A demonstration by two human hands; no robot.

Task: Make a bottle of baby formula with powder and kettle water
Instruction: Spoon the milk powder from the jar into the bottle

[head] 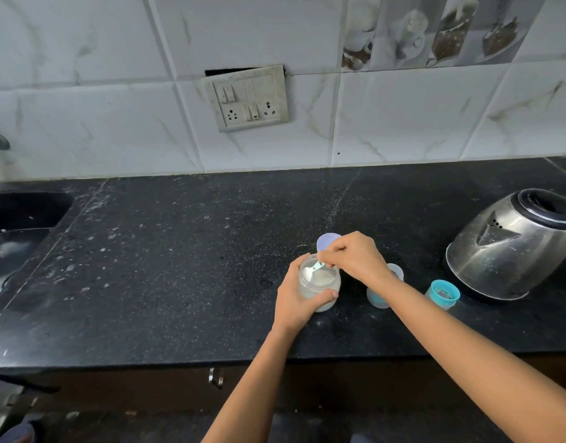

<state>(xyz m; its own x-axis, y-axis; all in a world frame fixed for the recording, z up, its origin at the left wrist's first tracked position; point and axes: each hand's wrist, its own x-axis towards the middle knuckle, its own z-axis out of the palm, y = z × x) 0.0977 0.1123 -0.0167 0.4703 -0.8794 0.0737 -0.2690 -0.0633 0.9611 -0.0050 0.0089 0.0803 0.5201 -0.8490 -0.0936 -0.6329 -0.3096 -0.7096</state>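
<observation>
**A:** Left to right, what do I have on the black speckled stone counter [179, 251]?

**B:** First my left hand [294, 302], fingers and thumb wrapped round the clear round jar of white powder [320, 284], holding it upright. Over its mouth my right hand [355, 257] pinches a small pale-teal plastic scoop [318, 266], bowl down in the powder. A lilac round lid [327, 242] lies just behind the jar.

**A:** Which step is this?

**B:** Measuring powder, I judge. The translucent baby bottle [379, 297] stands uncapped just right of the jar, partly behind my right forearm. I cannot tell whether it holds water. Beyond it are the teal screw collar [442, 294] and, far right, the steel electric kettle [511, 247].

**A:** And the next move?

**B:** Lift a level scoopful, carry it right over the narrow bottle mouth, and tip it in without spilling.
</observation>
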